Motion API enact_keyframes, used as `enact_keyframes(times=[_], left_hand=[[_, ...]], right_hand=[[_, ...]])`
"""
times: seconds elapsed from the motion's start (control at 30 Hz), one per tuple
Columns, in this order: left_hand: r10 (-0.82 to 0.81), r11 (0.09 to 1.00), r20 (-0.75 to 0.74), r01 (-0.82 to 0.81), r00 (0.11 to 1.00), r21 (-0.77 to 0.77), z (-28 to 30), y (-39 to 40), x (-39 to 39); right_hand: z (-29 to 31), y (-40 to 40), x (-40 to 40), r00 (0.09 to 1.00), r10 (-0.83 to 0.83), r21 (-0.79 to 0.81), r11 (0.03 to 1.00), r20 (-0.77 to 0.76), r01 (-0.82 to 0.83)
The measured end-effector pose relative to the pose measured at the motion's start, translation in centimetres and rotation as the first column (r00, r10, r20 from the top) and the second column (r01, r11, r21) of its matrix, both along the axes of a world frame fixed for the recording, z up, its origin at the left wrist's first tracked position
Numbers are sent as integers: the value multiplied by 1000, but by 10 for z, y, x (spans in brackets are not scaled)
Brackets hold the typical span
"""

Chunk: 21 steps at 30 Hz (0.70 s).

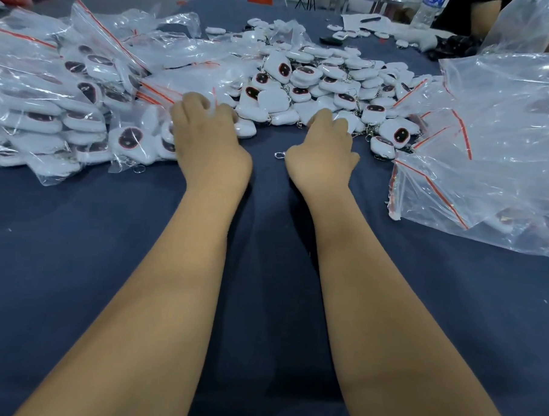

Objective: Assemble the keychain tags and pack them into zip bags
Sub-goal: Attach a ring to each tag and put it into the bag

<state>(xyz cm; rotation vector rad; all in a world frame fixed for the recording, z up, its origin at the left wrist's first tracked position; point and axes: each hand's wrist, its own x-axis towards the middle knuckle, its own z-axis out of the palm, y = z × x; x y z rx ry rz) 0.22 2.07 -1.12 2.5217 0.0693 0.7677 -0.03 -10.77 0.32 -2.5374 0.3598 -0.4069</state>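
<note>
Dark blue surface (107, 263) carries packed bags (51, 103) left, loose tags (329, 81) heaped centre, empty bags (496, 148) right: roughly midway. Left hand (207, 132) and right hand (326, 147) reach in; grips hidden.

Both hands at tag pile (329, 84) edge; left hand (207, 135) on zip bag (150, 130), right hand (324, 147) on tags.

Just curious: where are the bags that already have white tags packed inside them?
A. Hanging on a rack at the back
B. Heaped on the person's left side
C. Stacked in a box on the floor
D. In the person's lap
B: the filled zip bags lie heaped on the dark cloth table to the left of the left hand, while the loose tags sit in the middle.
</note>
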Motion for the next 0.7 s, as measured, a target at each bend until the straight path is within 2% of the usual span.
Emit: enact_keyframes(times=[0.13, 0.23, 0.3, 0.37, 0.5, 0.6, 0.7], left_hand=[[47, 998, 45, -45, 998, -49, 1, 4, 2], [-52, 993, 168, 68, 984, -92, 3, 2, 0], [-202, 952, 259, 252, 945, -176, 6, -1, -2], [-340, 857, 271, 415, 901, -306, 8, -5, -5], [-439, 741, 158, 456, 884, -493, 11, -12, -8], [-460, 682, 107, 428, 882, -594, 10, -11, -4], [-475, 613, 66, 384, 877, -691, 10, -9, -1]], right_hand=[[1, 0, -1, 976, 91, 263, 954, 197, -142], [4, 2, 1, 960, 25, 455, 877, 280, -156], [5, 1, 3, 961, -28, 664, 729, 274, -168], [5, 1, 4, 969, -15, 815, 544, 247, -199], [4, 0, 7, 974, 77, 876, 428, 211, -223], [3, 1, 8, 968, 160, 843, 478, 193, -247], [2, 2, 7, 973, 113, 847, 480, 200, -230]])
